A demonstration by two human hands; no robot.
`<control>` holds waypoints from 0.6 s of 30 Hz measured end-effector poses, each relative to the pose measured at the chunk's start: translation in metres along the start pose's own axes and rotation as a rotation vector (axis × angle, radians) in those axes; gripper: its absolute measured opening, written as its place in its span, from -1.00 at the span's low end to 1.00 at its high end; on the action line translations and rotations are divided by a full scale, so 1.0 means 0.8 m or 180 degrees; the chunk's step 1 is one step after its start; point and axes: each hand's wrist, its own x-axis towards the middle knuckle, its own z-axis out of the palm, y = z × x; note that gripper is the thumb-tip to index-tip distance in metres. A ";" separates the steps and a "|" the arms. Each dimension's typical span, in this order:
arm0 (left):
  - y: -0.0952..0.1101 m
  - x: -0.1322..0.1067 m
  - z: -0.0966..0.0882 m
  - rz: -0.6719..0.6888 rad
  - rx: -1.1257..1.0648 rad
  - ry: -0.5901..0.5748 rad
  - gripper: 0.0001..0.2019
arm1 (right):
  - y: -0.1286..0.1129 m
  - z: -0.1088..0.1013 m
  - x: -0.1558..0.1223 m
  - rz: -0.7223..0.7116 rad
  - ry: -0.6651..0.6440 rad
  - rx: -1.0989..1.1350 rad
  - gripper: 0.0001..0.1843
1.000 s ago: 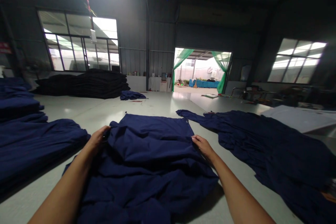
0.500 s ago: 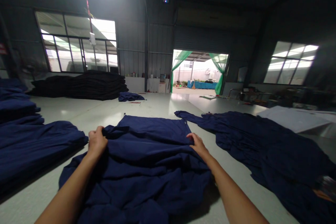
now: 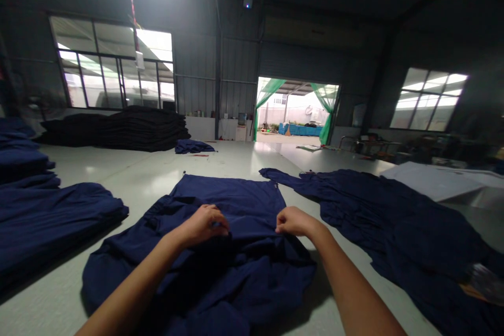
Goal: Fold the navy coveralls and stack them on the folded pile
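A navy blue garment (image 3: 236,202) lies spread on the pale table (image 3: 137,176) right in front of me, its far half flat and its near half rumpled. My left hand (image 3: 205,224) rests on the middle of it with fingers curled into the cloth. My right hand (image 3: 293,221) is closed on a fold of the same garment near its right edge. The two hands sit close together, a short gap between them.
More navy cloth lies heaped at the right (image 3: 394,215) and stacked at the left (image 3: 43,210). A tall pile of dark fabric (image 3: 118,128) and a small blue bundle (image 3: 192,146) sit farther back. A white sheet (image 3: 437,181) lies at the far right. An open doorway (image 3: 295,110) is beyond.
Both hands have moved inward from the garment's outer edges toward its middle, the left one farthest, pulling cloth with them. The far half now lies flatter.
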 end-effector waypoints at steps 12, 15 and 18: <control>0.032 0.014 0.063 0.0308 0.0886 0.0776 -0.82 | -0.015 -0.014 -0.019 0.0266 -0.0135 -0.0186 -0.87; 0.027 0.015 0.055 0.0066 0.0362 0.0816 -0.85 | -0.030 -0.008 -0.021 0.0506 0.0127 -0.0435 -0.79; 0.023 0.015 0.051 -0.0102 -0.0042 0.0798 -0.86 | -0.039 -0.002 -0.020 0.0489 0.0359 -0.0678 -0.89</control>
